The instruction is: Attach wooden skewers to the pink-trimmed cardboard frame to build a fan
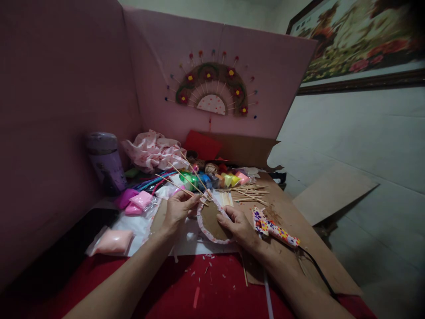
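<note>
A brown cardboard half-round [214,219], edged with pale spotted fabric, is held up between my hands. My right hand [239,223] grips its right side, thumb on the face and fingers behind. Thin wooden sticks [195,173] fan up and leftward from its upper edge. My left hand [181,207] pinches the lowest stick close to that edge; its fingertips partly hide the contact. Right of my right hand lies a flower-patterned glue gun [275,228] with a black cord. Another cardboard piece [159,217] with a fabric edge lies partly behind my left hand.
Loose wooden sticks [250,192] lie on brown cardboard behind my hands. Bags of coloured clay [229,179], a pink clay pack [114,241], crumpled fabric [154,150] and a purple tumbler [106,164] stand around. A decorated fan [212,71] hangs on the pink panel.
</note>
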`<state>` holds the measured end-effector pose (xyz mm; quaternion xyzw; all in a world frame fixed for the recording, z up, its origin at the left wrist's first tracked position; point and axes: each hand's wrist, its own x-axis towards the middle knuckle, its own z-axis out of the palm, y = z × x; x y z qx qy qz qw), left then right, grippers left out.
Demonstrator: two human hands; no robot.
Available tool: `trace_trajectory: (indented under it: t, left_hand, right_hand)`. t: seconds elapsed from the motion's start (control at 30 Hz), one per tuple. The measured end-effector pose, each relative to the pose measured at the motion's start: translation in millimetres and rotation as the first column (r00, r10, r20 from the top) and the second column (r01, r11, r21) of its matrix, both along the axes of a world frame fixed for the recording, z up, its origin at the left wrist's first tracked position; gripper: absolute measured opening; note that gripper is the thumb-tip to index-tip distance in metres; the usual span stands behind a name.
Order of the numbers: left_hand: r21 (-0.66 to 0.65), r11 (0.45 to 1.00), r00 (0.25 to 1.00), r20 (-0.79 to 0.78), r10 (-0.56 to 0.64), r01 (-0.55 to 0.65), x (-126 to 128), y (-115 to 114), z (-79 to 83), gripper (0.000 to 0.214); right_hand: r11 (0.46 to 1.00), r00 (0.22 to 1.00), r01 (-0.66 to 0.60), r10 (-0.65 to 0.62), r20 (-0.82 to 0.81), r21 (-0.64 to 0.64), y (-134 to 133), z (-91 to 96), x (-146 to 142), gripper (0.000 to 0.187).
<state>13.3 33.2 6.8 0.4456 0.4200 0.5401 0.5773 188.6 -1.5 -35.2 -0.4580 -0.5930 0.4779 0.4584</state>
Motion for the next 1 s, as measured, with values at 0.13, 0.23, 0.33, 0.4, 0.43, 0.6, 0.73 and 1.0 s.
trace_trajectory:
  t: [0.13,0.23,0.33,0.4,0.43,0.6,0.73,1.0]
  left_hand:
    - [0.01,1.0,1.0,-0.024,-0.001,0.002,-0.3,1.3,-1.7,0.033]
    - [0.021,1.0,0.999,-0.035,-0.003,0.004,-0.8,3.1,-4.3,0.032]
    - [0.016,1.0,0.999,-0.041,-0.002,0.002,-1.3,5.2,-6.3,0.032]
    - [0.01,1.0,0.999,-0.038,-0.002,0.003,-1.5,6.6,-7.4,0.033]
    - [0.01,1.0,0.999,-0.036,-0.004,0.004,-1.5,7.2,-7.9,0.033]
    - [0.015,1.0,1.0,-0.026,0.005,-0.005,-1.5,8.2,-9.0,0.034]
    - [0.025,1.0,1.0,-0.026,-0.007,0.008,-1.5,7.7,-7.7,0.035]
    - [0.041,0.999,0.999,-0.018,-0.027,0.028,-3.0,10.1,-8.1,0.032]
  right_hand:
    - [1.0,1.0,0.003,-0.003,0.012,0.014,1.2,-2.7,1.0,0.028]
    - [1.0,1.0,-0.001,0.001,0.001,0.01,1.8,-3.8,1.3,0.028]
    - [1.0,1.0,-0.003,0.003,-0.004,0.006,1.3,-2.9,0.8,0.028]
    - [1.0,1.0,-0.003,0.003,0.002,0.002,0.8,-1.5,0.2,0.028]
    - [1.0,1.0,-0.003,0.003,0.003,0.0,0.5,-0.8,0.0,0.029]
    - [1.0,1.0,0.002,-0.002,-0.008,0.005,0.1,0.8,-0.4,0.03]
    - [1.0,1.0,0.015,-0.015,0.015,0.019,0.6,-0.1,0.1,0.03]
    - [1.0,1.0,0.006,-0.006,-0.009,0.021,1.2,-0.5,0.1,0.031]
